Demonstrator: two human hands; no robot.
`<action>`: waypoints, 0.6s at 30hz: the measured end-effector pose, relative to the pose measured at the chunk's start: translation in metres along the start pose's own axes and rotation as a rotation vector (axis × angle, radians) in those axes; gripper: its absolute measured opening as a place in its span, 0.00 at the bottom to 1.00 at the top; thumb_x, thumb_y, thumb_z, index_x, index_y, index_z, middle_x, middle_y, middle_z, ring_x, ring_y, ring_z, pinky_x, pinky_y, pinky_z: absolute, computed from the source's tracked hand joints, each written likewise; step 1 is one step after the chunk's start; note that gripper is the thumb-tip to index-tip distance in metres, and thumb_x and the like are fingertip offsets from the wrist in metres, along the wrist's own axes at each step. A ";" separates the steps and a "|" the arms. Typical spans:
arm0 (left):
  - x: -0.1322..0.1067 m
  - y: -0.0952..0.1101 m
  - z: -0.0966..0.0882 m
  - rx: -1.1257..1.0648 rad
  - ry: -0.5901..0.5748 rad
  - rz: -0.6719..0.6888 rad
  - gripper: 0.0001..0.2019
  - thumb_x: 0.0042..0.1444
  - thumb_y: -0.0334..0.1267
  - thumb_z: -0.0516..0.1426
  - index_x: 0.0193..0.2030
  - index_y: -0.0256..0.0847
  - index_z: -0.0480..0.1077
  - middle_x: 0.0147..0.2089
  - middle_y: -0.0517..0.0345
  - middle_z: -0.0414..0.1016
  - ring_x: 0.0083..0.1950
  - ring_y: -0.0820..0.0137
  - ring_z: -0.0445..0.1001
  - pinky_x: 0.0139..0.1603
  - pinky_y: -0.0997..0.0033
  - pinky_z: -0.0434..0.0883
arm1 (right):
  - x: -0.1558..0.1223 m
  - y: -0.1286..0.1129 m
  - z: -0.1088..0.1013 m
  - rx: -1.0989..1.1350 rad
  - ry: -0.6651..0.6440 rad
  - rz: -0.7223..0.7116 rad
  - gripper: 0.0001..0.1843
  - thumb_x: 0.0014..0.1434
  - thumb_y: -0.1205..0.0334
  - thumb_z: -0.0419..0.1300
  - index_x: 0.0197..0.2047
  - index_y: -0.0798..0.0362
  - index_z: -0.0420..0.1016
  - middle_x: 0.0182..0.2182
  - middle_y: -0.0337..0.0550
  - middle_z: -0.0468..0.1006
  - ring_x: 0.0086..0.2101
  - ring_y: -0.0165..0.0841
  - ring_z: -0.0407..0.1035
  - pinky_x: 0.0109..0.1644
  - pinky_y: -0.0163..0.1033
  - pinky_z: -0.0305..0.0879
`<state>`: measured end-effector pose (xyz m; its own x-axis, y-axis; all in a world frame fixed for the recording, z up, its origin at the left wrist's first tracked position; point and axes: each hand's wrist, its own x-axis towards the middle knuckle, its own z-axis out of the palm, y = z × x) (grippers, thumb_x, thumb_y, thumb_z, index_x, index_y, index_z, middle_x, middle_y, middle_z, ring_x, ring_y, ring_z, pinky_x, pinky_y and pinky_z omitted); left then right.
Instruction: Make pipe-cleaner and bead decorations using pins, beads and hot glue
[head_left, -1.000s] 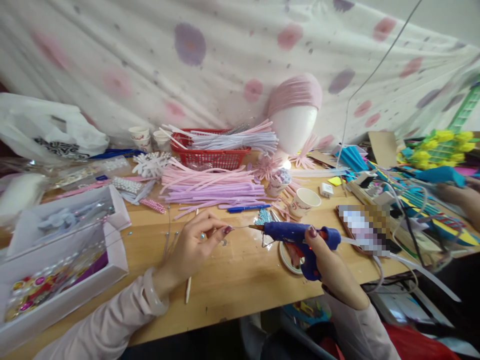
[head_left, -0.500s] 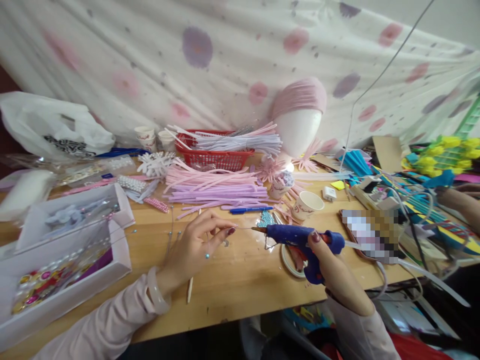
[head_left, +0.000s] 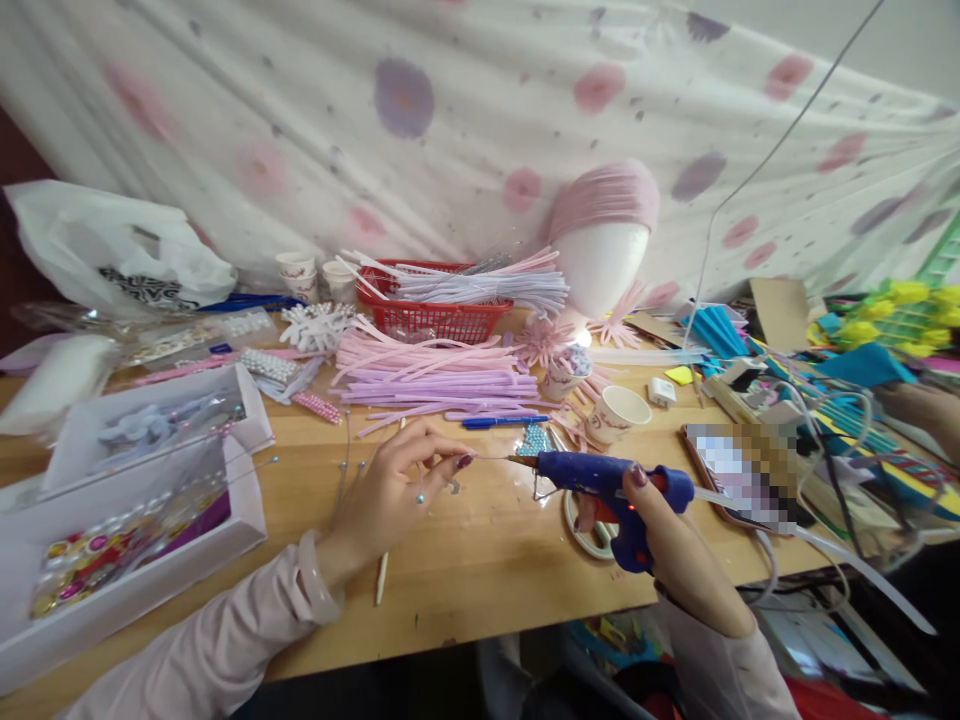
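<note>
Over the middle of the table, my left hand [head_left: 397, 490] pinches a thin wire [head_left: 491, 458] between thumb and fingers. The wire's free end points right and meets the nozzle of a blue glue gun [head_left: 581, 475], or lies very close to it. My right hand [head_left: 667, 530] is wrapped round the gun's handle, with a clear glue stick [head_left: 716, 497] coming out of its back. Just below my left fingers shows a small blue bead [head_left: 419, 498]; what it hangs from is hard to make out. A roll of tape [head_left: 577, 535] lies partly hidden behind the gun.
Pink and purple pipe cleaners [head_left: 442, 388] lie before a red basket [head_left: 442, 320]. White boxes [head_left: 247, 495] with beads stand left. A paper cup [head_left: 619, 412], a phone [head_left: 735, 480] and cables are right. Another person's hand [head_left: 919, 410] holds blue paper at far right.
The view has shifted slightly. My left hand still pinches the wire and my right hand still grips the glue gun at its end. The other person's blue paper has moved.
</note>
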<state>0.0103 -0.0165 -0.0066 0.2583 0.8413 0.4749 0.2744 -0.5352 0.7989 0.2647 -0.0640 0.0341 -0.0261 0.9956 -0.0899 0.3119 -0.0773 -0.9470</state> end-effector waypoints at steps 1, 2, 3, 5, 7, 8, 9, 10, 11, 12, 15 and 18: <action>0.000 0.000 0.000 0.001 -0.003 -0.005 0.06 0.61 0.39 0.57 0.40 0.46 0.77 0.36 0.57 0.72 0.37 0.71 0.71 0.38 0.70 0.70 | 0.000 0.000 -0.001 0.001 -0.011 -0.006 0.37 0.53 0.27 0.48 0.20 0.53 0.74 0.21 0.46 0.76 0.15 0.27 0.56 0.14 0.34 0.47; 0.000 0.001 0.000 0.004 -0.005 -0.008 0.06 0.61 0.39 0.57 0.40 0.46 0.77 0.35 0.57 0.72 0.36 0.71 0.71 0.38 0.70 0.70 | -0.001 -0.001 -0.001 0.007 -0.017 -0.010 0.36 0.54 0.28 0.48 0.20 0.53 0.74 0.21 0.46 0.76 0.15 0.27 0.56 0.14 0.34 0.47; 0.000 0.001 -0.001 0.005 -0.005 -0.009 0.06 0.61 0.39 0.57 0.39 0.46 0.77 0.35 0.58 0.72 0.36 0.71 0.71 0.38 0.70 0.70 | -0.001 -0.001 -0.001 0.016 -0.019 -0.012 0.36 0.54 0.28 0.48 0.20 0.53 0.74 0.21 0.46 0.76 0.15 0.26 0.55 0.14 0.34 0.47; 0.000 0.001 -0.001 0.007 -0.004 -0.007 0.06 0.61 0.38 0.57 0.39 0.45 0.77 0.35 0.58 0.72 0.36 0.71 0.71 0.38 0.71 0.69 | -0.001 -0.002 -0.001 0.033 -0.014 -0.006 0.34 0.54 0.30 0.50 0.21 0.53 0.74 0.22 0.47 0.76 0.14 0.26 0.54 0.15 0.34 0.47; 0.000 0.002 -0.001 0.003 -0.009 -0.001 0.06 0.61 0.37 0.58 0.40 0.45 0.77 0.35 0.58 0.71 0.36 0.71 0.71 0.38 0.71 0.69 | -0.001 -0.003 -0.001 0.044 -0.001 0.015 0.33 0.54 0.31 0.50 0.22 0.53 0.73 0.21 0.47 0.76 0.14 0.26 0.54 0.15 0.33 0.46; 0.000 0.002 -0.001 0.000 -0.010 0.000 0.06 0.61 0.37 0.58 0.40 0.45 0.76 0.35 0.58 0.71 0.36 0.71 0.71 0.38 0.71 0.69 | -0.001 -0.002 -0.001 0.042 0.004 0.027 0.33 0.55 0.31 0.51 0.22 0.53 0.74 0.21 0.46 0.76 0.15 0.26 0.54 0.15 0.33 0.46; 0.000 0.003 -0.001 -0.004 -0.011 0.001 0.06 0.61 0.37 0.58 0.39 0.45 0.76 0.35 0.58 0.71 0.36 0.71 0.71 0.39 0.71 0.69 | 0.000 -0.002 -0.001 0.032 0.004 0.033 0.33 0.55 0.31 0.51 0.22 0.53 0.74 0.21 0.46 0.76 0.15 0.26 0.54 0.15 0.33 0.47; 0.000 0.003 -0.001 -0.010 -0.010 0.001 0.06 0.61 0.37 0.58 0.39 0.45 0.76 0.35 0.58 0.71 0.36 0.72 0.71 0.39 0.71 0.69 | 0.000 -0.002 -0.001 0.014 0.005 0.033 0.33 0.55 0.31 0.50 0.21 0.53 0.74 0.21 0.46 0.75 0.15 0.26 0.55 0.15 0.33 0.47; 0.000 0.002 -0.001 -0.017 -0.007 0.001 0.06 0.61 0.37 0.57 0.39 0.45 0.76 0.35 0.59 0.71 0.36 0.72 0.71 0.39 0.71 0.69 | 0.000 -0.001 -0.001 -0.008 0.004 0.029 0.34 0.54 0.30 0.50 0.20 0.53 0.74 0.20 0.46 0.74 0.16 0.27 0.55 0.15 0.33 0.48; 0.000 0.002 -0.001 -0.023 -0.004 -0.002 0.05 0.61 0.37 0.57 0.39 0.45 0.76 0.35 0.59 0.71 0.36 0.72 0.71 0.39 0.72 0.69 | 0.000 -0.001 -0.002 -0.028 -0.002 0.023 0.35 0.54 0.29 0.49 0.19 0.53 0.74 0.20 0.46 0.74 0.16 0.27 0.55 0.15 0.33 0.49; 0.000 0.001 0.000 -0.020 0.005 -0.016 0.05 0.61 0.37 0.58 0.39 0.47 0.77 0.35 0.60 0.71 0.36 0.73 0.71 0.38 0.73 0.68 | -0.001 0.001 -0.002 -0.033 -0.031 0.042 0.37 0.52 0.27 0.49 0.20 0.53 0.74 0.21 0.46 0.74 0.17 0.27 0.55 0.15 0.33 0.47; 0.000 0.001 0.002 -0.029 0.005 -0.040 0.05 0.60 0.38 0.58 0.38 0.46 0.77 0.34 0.60 0.72 0.36 0.72 0.70 0.36 0.73 0.67 | -0.002 0.004 0.001 0.036 -0.057 0.066 0.36 0.51 0.26 0.50 0.25 0.53 0.76 0.22 0.45 0.76 0.16 0.26 0.54 0.15 0.33 0.47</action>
<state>0.0123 -0.0175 -0.0064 0.2429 0.8626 0.4438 0.2580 -0.4984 0.8277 0.2656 -0.0667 0.0300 -0.0609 0.9837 -0.1692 0.2808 -0.1458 -0.9486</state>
